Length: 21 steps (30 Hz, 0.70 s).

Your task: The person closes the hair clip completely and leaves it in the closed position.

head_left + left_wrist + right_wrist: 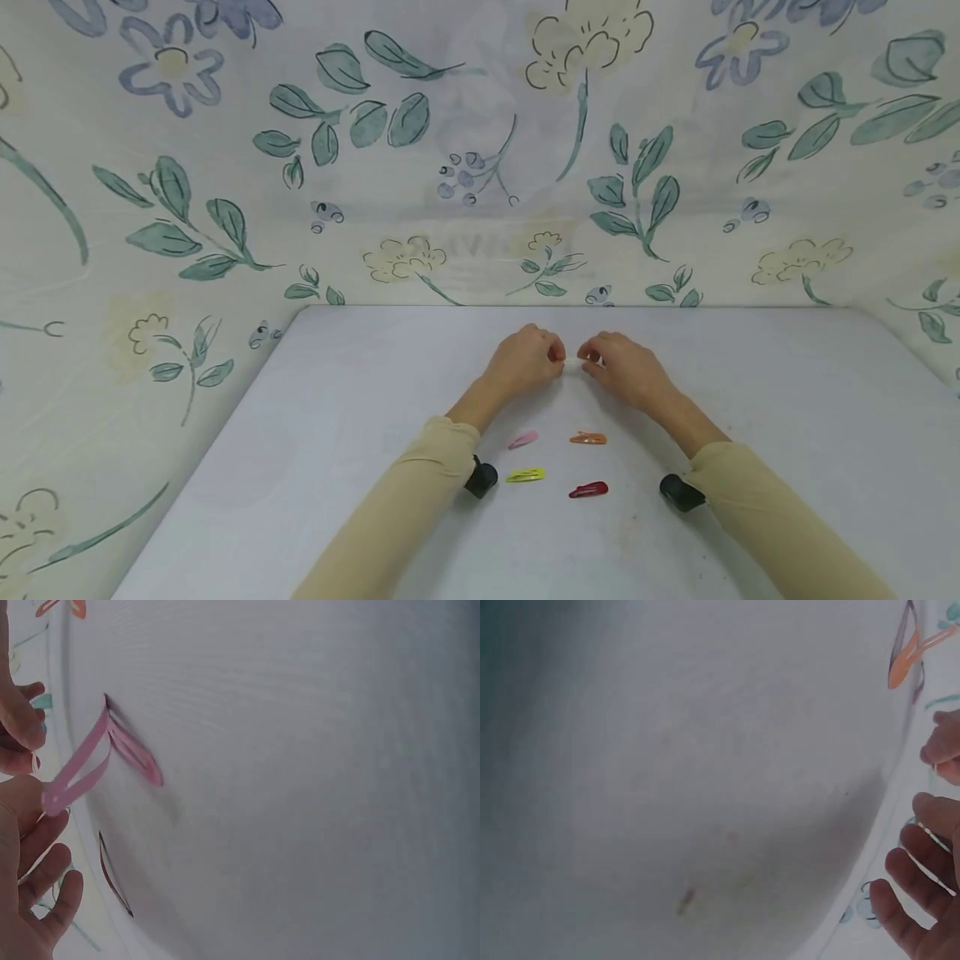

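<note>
Both hands meet near the worktop's (750,400) far edge, the left hand (525,360) and right hand (626,367) each pinching one end of a white clip (573,364) (likely to flex it). Four clips (557,463) lie nearer the front edge.

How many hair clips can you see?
5. On the table lie a pink clip, an orange clip, a yellow clip and a red clip. A white clip is pinched between both hands.
</note>
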Available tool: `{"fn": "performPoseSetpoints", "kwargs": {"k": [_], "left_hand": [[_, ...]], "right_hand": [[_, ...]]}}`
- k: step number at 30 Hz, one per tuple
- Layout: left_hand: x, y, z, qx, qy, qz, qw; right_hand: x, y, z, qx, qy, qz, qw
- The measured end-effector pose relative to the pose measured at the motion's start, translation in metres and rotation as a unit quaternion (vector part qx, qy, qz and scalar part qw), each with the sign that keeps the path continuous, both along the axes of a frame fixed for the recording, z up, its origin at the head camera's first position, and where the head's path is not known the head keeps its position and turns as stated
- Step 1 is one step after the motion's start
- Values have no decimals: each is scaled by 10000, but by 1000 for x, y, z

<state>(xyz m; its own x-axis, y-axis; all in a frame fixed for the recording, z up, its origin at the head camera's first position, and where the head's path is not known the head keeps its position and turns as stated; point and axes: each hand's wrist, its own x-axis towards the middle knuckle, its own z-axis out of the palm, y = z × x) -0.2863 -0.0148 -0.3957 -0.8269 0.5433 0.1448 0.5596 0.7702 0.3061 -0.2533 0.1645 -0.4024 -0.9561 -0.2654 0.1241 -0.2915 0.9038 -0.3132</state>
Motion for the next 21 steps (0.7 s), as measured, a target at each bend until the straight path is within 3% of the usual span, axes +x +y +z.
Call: {"fn": "performPoseSetpoints", "kwargs": {"k": [11, 21], "left_hand": [[1, 9, -6, -839, 36, 22, 9965], [-1, 11, -5, -974, -185, 102, 9950]], "right_hand": [[-5, -3, -2, 497, -487, 140, 9975], [-1, -7, -1, 609, -425, -8, 9972]]}}
